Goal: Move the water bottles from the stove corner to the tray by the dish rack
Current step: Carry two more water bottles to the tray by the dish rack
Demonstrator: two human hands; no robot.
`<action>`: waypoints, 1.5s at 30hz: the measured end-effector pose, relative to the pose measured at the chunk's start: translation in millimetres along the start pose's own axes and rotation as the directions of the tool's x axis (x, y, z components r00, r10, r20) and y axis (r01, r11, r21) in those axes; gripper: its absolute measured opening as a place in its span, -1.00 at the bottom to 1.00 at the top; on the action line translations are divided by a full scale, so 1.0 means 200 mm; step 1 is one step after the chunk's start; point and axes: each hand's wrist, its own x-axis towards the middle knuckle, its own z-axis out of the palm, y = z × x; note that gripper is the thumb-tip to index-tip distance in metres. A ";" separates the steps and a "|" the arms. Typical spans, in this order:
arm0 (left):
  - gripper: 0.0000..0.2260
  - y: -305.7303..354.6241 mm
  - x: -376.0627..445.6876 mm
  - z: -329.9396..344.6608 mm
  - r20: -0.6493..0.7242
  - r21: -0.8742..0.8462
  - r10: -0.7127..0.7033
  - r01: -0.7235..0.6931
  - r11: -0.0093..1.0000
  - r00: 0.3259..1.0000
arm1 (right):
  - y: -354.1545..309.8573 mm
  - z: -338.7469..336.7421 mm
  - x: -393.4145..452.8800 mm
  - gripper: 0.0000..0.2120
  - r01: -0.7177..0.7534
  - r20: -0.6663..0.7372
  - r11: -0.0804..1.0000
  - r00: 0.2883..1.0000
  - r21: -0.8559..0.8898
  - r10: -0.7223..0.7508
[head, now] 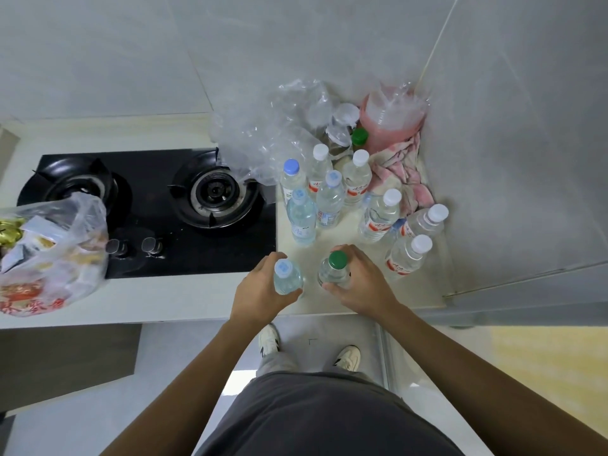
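Both hands hold bottles near the front edge of the counter (210, 301), just right of the black gas stove (158, 212). The left hand (260, 291) curls its fingers and thumb round a clear bottle with a pale blue cap (285, 276). The right hand (357, 281) wraps round a clear bottle with a green cap (335, 269), thumb at the near side and fingers at the far side. Both bottles stand upright, close beside each other but apart.

Behind them, toward the right back corner of the counter, the rest of the water bottles (329, 199) stand in a loose cluster: three with pale blue caps next to the stove's right edge, several with white caps and red labels farther right, two of these leaning near the right wall. Another green-capped bottle (359, 137) stands deeper in the corner, beside a pink plastic bag of cups (391, 120) and a pink and white cloth (404, 169). Crumpled clear plastic wrap (266, 133) lies at the back, overlapping the stove's right back corner.

On the left, a filled plastic bag (52, 251) sits on the counter's front part, covering the stove's left front corner.
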 end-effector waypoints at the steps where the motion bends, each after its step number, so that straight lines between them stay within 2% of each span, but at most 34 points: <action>1: -0.44 -0.01 0.00 0.01 0.015 -0.081 -0.008 0.009 0.997 1.000 | 0.01 0.01 0.00 -0.44 -0.024 0.009 0.999 1.000 0.021 0.024; 3: -0.38 -0.04 0.00 0.04 0.052 -0.210 -0.038 0.048 0.977 0.998 | 0.05 0.02 0.00 -0.43 -0.104 0.046 0.990 0.994 0.091 0.100; 5: -0.38 -0.08 0.02 0.07 0.095 -0.267 -0.073 0.096 0.959 0.993 | 0.10 0.04 0.01 -0.42 -0.174 0.093 0.974 0.983 0.147 0.161; 11: -0.30 -0.23 0.10 0.20 0.163 -0.304 -0.157 0.201 0.931 0.974 | 0.21 0.17 0.04 -0.23 -0.292 0.131 0.929 0.955 0.226 0.268; 17: -0.33 -0.26 0.14 0.28 0.208 -0.267 -0.229 0.281 0.922 0.951 | 0.26 0.25 0.06 -0.31 -0.402 0.155 0.874 0.915 0.272 0.372; 22: -0.40 -0.29 0.14 0.26 0.205 -0.246 -0.215 0.262 0.933 0.955 | 0.23 0.25 0.05 -0.41 -0.435 0.151 0.853 0.900 0.288 0.408; 24: -0.45 -0.31 0.13 0.23 0.206 -0.287 -0.210 0.264 0.921 0.956 | 0.20 0.24 0.04 -0.42 -0.441 0.161 0.844 0.898 0.307 0.410; 28: -0.53 -0.32 0.11 0.09 0.204 -0.412 -0.185 0.255 0.875 0.961 | 0.08 0.23 0.03 -0.33 -0.401 0.136 0.811 0.915 0.426 0.381; 31: -0.58 -0.30 0.09 -0.07 0.196 -0.525 -0.160 0.241 0.816 0.967 | -0.08 0.18 0.08 -0.46 -0.366 0.150 0.768 0.928 0.526 0.340; 35: -0.55 -0.22 0.04 -0.31 0.156 -0.672 -0.126 0.199 0.713 0.980 | -0.36 0.09 0.20 -0.55 -0.263 0.169 0.719 0.965 0.644 0.202; 40: -0.47 -0.16 -0.12 -0.57 -0.011 -0.818 -0.186 0.098 0.567 0.982 | -0.66 0.05 0.34 -0.41 -0.211 0.244 0.670 0.969 0.711 0.046; 45: -0.47 -0.25 -0.42 -0.68 -0.152 -0.889 -0.310 0.007 0.457 0.938 | -0.89 0.16 0.36 -0.44 -0.222 0.377 0.625 0.917 0.749 -0.127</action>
